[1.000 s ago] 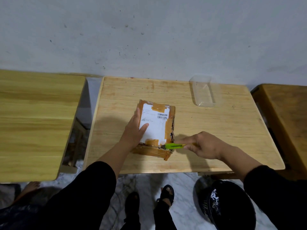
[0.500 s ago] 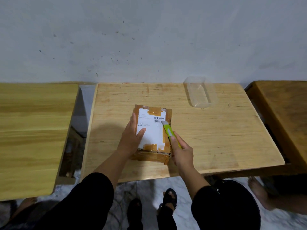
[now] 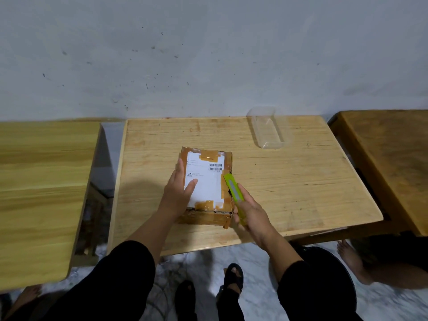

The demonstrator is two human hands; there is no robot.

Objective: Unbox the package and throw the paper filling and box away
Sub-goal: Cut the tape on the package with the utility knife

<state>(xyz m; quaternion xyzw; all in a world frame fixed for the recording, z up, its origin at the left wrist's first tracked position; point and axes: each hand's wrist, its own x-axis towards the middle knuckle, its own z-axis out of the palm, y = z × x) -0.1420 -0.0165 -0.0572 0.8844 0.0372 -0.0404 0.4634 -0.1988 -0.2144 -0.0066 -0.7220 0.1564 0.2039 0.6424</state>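
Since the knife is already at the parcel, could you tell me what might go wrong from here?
1. The left hand lies flat on the box near the green utility knife; a slip could cut it.
2. A deep cut along the right edge might damage whatever is inside.
3. The box sits near the table's front edge; pushing could slide it.

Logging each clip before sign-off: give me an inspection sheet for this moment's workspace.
Surface: wooden table, bare wood, scuffed.
Job's things: taped cardboard box with white label, closed; green utility knife at its right edge.
Clutter: clear plastic container at the far side, apart from the box.
Hands: left hand flat on the box; right hand gripping the knife.
Cables: nothing seen.
Surroundings: grey wall, side tables left and right, black bin on the floor, another person's bare foot.
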